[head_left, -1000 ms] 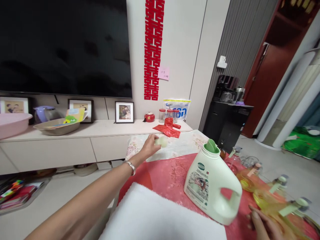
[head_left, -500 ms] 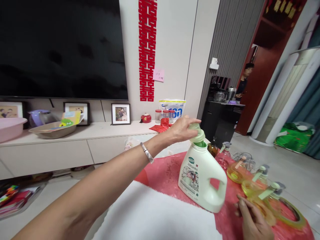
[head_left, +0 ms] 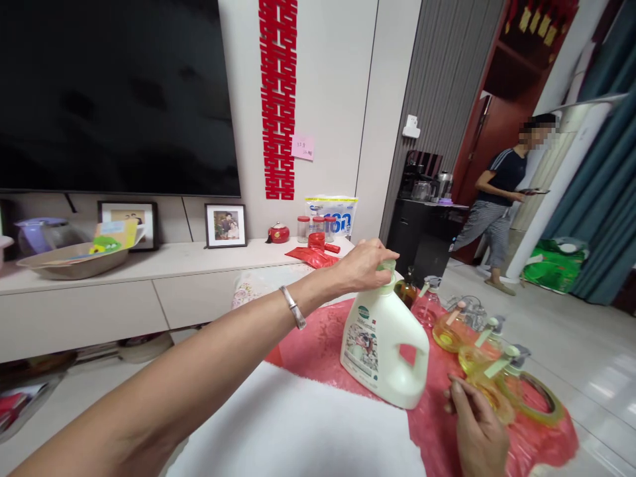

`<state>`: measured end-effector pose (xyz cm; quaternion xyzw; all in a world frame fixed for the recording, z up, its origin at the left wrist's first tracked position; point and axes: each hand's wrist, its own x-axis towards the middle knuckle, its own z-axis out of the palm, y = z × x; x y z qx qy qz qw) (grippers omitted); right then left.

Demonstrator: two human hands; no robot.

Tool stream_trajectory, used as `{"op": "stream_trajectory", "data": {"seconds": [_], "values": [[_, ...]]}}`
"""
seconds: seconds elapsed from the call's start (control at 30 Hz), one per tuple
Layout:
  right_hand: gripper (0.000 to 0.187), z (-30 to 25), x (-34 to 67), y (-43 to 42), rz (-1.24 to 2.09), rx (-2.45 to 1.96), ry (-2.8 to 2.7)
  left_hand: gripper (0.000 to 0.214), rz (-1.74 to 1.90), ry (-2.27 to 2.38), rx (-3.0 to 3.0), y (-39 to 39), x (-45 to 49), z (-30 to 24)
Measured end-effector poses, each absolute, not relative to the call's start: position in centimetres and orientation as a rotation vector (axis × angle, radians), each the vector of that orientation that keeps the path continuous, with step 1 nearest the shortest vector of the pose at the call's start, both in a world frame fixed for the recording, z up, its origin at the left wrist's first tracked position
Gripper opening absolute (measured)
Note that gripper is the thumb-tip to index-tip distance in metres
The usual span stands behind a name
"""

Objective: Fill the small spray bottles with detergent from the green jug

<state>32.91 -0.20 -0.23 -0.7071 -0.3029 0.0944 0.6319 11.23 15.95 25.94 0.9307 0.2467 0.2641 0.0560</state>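
Observation:
A pale green detergent jug [head_left: 385,351] with a printed label and a loop handle stands upright on the red plastic cover [head_left: 318,338]. My left hand [head_left: 365,265] reaches across from the left, its fingers closed around the green cap [head_left: 386,273], which sits on the jug's neck. To the right of the jug, my right hand [head_left: 479,424] hovers low with its fingers curled in and the thumb against them; nothing shows in it. Beside that hand stand several pump bottles, one with yellow liquid [head_left: 450,338] and one pink [head_left: 426,306].
A white cloth [head_left: 298,424] covers the near side. Beyond the bottles lies a yellow-green tape roll [head_left: 551,411]. An amber bottle [head_left: 406,291] stands behind the jug. The TV cabinet [head_left: 199,255] runs along the wall. A person [head_left: 501,179] walks at the far right.
The cap, tilted above the open neck before, now sits down on the jug. My view has turned slightly right. The person has come out from the doorway.

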Motion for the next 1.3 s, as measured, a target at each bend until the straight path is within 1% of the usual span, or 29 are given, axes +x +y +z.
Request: {"op": "stream_trajectory", "data": {"seconds": [0.23,0.43,0.67,0.77,0.87,1.03,1.17,1.3], "values": [[0.058,0.1,32.4,-0.2,0.227,-1.590,-0.666,0.054,0.859,0.740,2.768,15.6,10.9,24.7],[0.055,-0.5,32.7,-0.1,0.237,-1.569,-0.678,0.060,0.857,0.778,2.654,15.4,10.5,23.0],[0.053,-0.9,32.5,-0.2,0.223,-1.564,-0.713,0.078,0.942,0.669,2.482,15.0,9.7,22.3],[0.053,-1.0,32.3,-0.2,0.220,-1.545,-0.741,0.084,1.015,0.781,2.342,14.2,8.6,21.1],[0.052,-0.7,31.8,-0.4,0.219,-1.529,-0.763,0.085,1.021,0.926,2.188,12.6,6.6,18.7],[0.047,0.0,30.9,-1.2,0.212,-1.534,-0.786,0.076,0.867,1.150,1.928,8.7,1.9,11.8],[0.046,0.3,30.6,-1.7,0.211,-1.526,-0.777,0.060,0.807,1.276,1.789,4.8,-1.6,6.4],[0.045,0.6,29.9,-2.5,0.237,-1.499,-0.780,0.047,0.842,1.345,1.743,1.3,-4.2,2.9]]}}
